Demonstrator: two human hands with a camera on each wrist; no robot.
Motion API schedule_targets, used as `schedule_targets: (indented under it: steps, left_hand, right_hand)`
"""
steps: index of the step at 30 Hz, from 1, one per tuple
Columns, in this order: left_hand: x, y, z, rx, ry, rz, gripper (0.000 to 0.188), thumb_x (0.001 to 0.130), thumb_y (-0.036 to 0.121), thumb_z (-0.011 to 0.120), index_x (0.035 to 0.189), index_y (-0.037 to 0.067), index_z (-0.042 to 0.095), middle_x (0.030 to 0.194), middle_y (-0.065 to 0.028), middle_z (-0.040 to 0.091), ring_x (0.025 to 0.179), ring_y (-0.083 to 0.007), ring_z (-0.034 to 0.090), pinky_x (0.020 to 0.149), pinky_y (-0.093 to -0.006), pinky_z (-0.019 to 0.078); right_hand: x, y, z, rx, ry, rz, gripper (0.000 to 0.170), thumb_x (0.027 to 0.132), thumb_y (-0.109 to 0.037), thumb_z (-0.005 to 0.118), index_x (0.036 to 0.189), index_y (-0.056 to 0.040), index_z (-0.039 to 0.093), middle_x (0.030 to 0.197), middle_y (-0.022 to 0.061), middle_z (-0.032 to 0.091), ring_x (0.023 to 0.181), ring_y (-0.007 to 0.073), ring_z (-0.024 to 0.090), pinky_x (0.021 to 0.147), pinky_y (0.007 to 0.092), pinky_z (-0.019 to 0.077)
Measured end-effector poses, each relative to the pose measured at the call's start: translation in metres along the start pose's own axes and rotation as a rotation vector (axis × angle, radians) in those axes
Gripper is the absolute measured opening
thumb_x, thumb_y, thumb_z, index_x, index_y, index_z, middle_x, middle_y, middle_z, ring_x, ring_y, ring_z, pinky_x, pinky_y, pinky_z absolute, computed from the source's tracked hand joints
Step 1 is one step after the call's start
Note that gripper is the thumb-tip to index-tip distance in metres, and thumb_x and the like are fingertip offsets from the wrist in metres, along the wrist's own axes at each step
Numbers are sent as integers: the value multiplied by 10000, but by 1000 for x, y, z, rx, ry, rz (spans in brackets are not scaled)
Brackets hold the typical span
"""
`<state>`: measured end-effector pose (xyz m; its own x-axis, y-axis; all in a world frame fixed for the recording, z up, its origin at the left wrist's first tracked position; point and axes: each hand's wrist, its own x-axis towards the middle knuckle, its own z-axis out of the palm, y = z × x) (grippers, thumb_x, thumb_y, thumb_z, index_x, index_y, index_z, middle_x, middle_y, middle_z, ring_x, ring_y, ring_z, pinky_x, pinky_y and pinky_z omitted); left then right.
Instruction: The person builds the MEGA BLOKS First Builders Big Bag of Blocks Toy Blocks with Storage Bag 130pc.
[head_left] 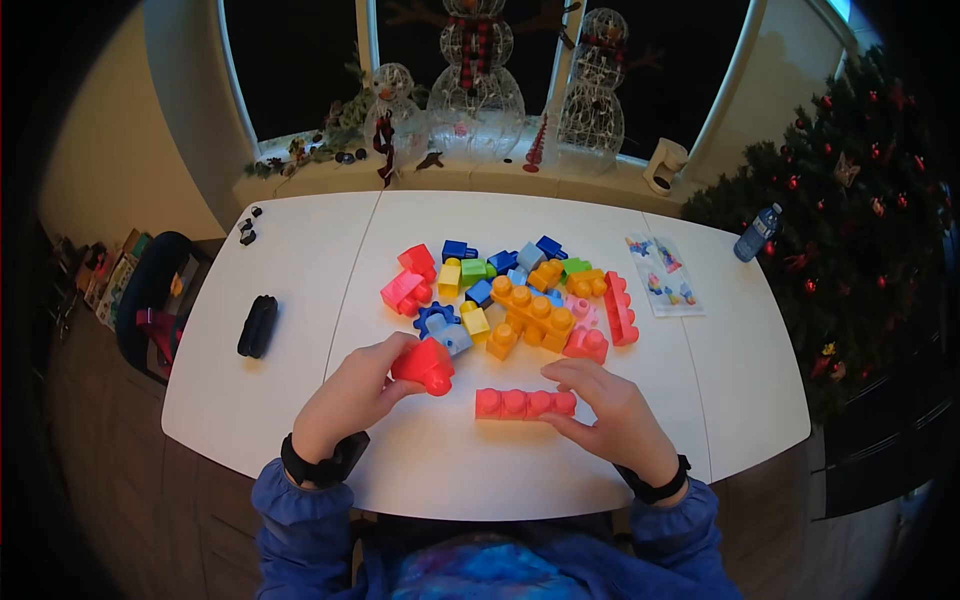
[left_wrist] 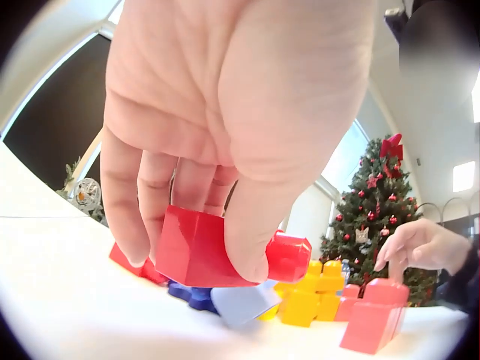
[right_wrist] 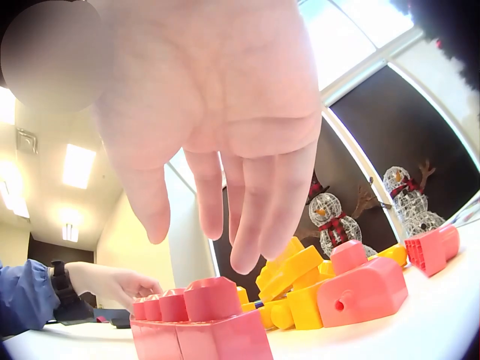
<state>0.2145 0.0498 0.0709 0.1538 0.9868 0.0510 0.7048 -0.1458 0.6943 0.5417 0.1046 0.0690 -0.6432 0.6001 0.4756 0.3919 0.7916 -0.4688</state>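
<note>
A red toy building block point(head_left: 425, 366) with one stud is pinched between the thumb and fingers of my left hand point(head_left: 362, 390). The left wrist view shows this red block point(left_wrist: 196, 247) tilted on its side, its stud point(left_wrist: 289, 256) pointing right. A long coral-red block point(head_left: 515, 404) with a row of several studs lies on the white table point(head_left: 450, 470) in front of me. My right hand point(head_left: 612, 405) hovers at its right end, fingers spread and apart from it. In the right wrist view these fingers point(right_wrist: 251, 217) hang nearly straight above the long block point(right_wrist: 202, 330).
Beyond my hands lies a pile of mixed blocks: an orange block point(head_left: 535, 315), a blue gear-shaped piece point(head_left: 433, 319), a long red block point(head_left: 620, 310) and several others. A picture sheet point(head_left: 665, 275), a bottle point(head_left: 758, 233) and a black case point(head_left: 258, 326) lie farther out.
</note>
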Motion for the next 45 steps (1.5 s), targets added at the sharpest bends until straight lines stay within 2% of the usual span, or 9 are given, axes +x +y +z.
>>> schedule_targets:
  steps: [6, 9, 12, 18, 22, 27, 31, 39, 45]
  left_hand:
    - [0, 27, 23, -95, -166, 159, 463, 967, 184, 728, 1374, 37, 564, 1146, -201, 703, 1001, -384, 689, 891, -401, 553]
    - [1, 30, 29, -171, -171, 265, 419, 984, 247, 710, 1314, 19, 588, 1115, -246, 696, 977, -428, 677, 877, -428, 546]
    - [-1, 29, 30, -185, -182, 209, 441, 939, 226, 769, 1312, 40, 624, 1145, -187, 702, 1017, -378, 680, 901, -398, 548]
    - [-8, 41, 27, -36, 17, 405, 461, 766, 173, 913, 1155, 46, 701, 1088, -128, 686, 991, -332, 674, 890, -373, 556]
    - [-13, 36, 29, -91, -87, 364, 387, 790, 160, 870, 1126, 60, 704, 1044, -124, 663, 985, -334, 649, 853, -394, 558]
    - [-15, 22, 40, 62, -182, 337, 340, 789, 133, 843, 1092, 53, 710, 1040, -125, 688, 970, -325, 676, 862, -390, 571]
    - [-13, 18, 51, 136, -178, 330, 315, 812, 147, 812, 1090, 41, 708, 1054, -133, 692, 983, -339, 673, 865, -402, 566]
    - [-9, 16, 61, 140, -121, 315, 322, 806, 180, 840, 1062, 35, 708, 1027, -132, 694, 976, -340, 674, 856, -410, 563]
    - [-10, 26, 52, 151, -48, 256, 561, 768, 255, 890, 1244, 71, 658, 1232, -129, 658, 1092, -336, 652, 919, -407, 557]
  right_hand:
    - [11, -20, 19, -9, -43, -185, 425, 840, -206, 831, 1224, -104, 679, 1005, 75, 682, 824, 256, 691, 703, 355, 560]
    - [10, -25, 26, -103, -36, -261, 370, 836, -205, 828, 1156, -95, 679, 979, 68, 681, 805, 233, 689, 675, 345, 552]
    - [11, -30, 26, -129, -12, -275, 320, 835, -196, 822, 1095, -84, 671, 969, 70, 685, 796, 221, 694, 665, 338, 551]
    - [7, -32, 34, -50, 19, -241, 339, 836, -207, 828, 1110, -74, 678, 970, 74, 706, 805, 233, 706, 680, 351, 562]
    - [9, -32, 30, 40, -30, -193, 378, 836, -227, 840, 1146, -78, 682, 970, 67, 719, 823, 246, 712, 696, 361, 567]
    - [2, -15, 4, 11, -17, -41, 287, 841, -201, 847, 1059, -81, 703, 932, 63, 711, 792, 244, 708, 662, 342, 559]
    - [-9, -3, -4, -16, -37, 49, 203, 834, -165, 850, 939, -76, 700, 850, 63, 686, 724, 250, 688, 611, 341, 534]
    - [-20, 7, -5, -14, -30, 76, 163, 842, -130, 834, 873, -78, 683, 805, 57, 686, 719, 250, 688, 614, 339, 531]
    - [-23, 10, -7, -19, -2, 88, 163, 850, -143, 827, 859, -91, 672, 789, 44, 677, 709, 250, 680, 605, 348, 523]
